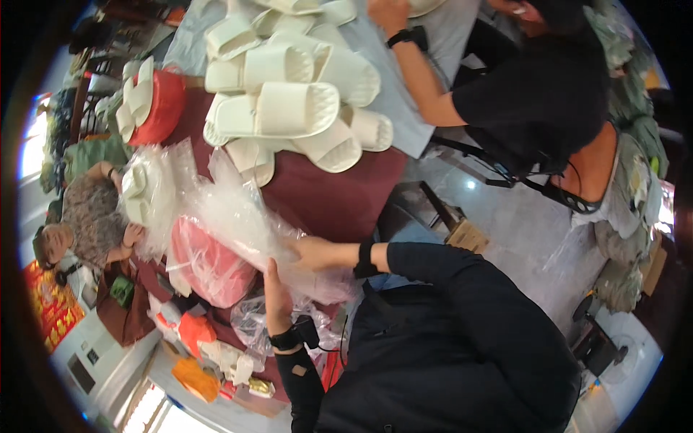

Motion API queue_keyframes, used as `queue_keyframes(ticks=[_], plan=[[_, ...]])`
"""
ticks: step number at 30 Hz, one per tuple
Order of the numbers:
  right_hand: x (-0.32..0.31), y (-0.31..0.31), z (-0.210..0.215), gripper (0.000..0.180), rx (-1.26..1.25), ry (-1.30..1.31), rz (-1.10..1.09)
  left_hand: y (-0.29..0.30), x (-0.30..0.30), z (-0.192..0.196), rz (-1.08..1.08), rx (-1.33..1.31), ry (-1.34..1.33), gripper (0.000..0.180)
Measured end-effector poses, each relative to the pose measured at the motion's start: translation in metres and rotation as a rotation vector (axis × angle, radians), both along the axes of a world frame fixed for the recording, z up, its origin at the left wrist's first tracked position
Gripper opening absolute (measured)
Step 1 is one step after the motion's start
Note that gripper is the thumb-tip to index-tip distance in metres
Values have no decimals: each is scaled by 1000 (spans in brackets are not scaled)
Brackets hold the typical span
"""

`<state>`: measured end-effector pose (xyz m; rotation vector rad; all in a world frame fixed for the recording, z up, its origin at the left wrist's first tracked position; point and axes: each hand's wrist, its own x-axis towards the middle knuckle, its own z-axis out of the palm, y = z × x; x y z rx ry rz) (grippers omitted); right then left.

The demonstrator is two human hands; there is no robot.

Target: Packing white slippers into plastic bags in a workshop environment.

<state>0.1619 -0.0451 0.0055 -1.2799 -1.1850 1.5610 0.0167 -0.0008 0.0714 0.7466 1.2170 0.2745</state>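
My right hand (321,254) reaches in from the right, and its fingers close on a crumpled clear plastic bag (242,209); the fingertips are partly veiled by the plastic. My left hand (277,299) is upright just below it, edge-on, fingers stretched out beside the bag and holding nothing that I can see. Left of both hands lies a pink bundle (209,263) wrapped in clear plastic. Past the bag, a heap of cream-coloured slippers (296,108) covers the far part of the dark red tabletop (332,195).
Across on the left, a person (94,213) handles cream slippers in clear plastic. At the upper right sits a co-worker in black (538,94), one arm over the grey table covering (393,79). A red bag with slippers (160,108) stands at the far left. Orange bags (195,379) lie lower left.
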Motion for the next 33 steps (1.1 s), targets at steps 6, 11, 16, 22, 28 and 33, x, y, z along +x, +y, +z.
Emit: queue_keyframes(ticks=[6,11,16,22,28,33], plan=[[96,-61,-29,87,-199,-588,-661,-5,51,-89,-217,129,84,81],[109,-138,-11,51,-45,-797,-900,-13,64,-86,-284,342,266,79],[80,-245,-33,25,-331,-710,-683,-71,111,-28,-407,1087,111,67],[28,-310,-57,30,-507,-615,-592,-149,140,1,-877,874,-330,64],[48,-350,-87,30,-467,-604,-251,-214,163,-3,-1208,912,-410,49],[98,-413,-73,27,-454,-653,-485,-301,220,2,-1549,896,-537,44]])
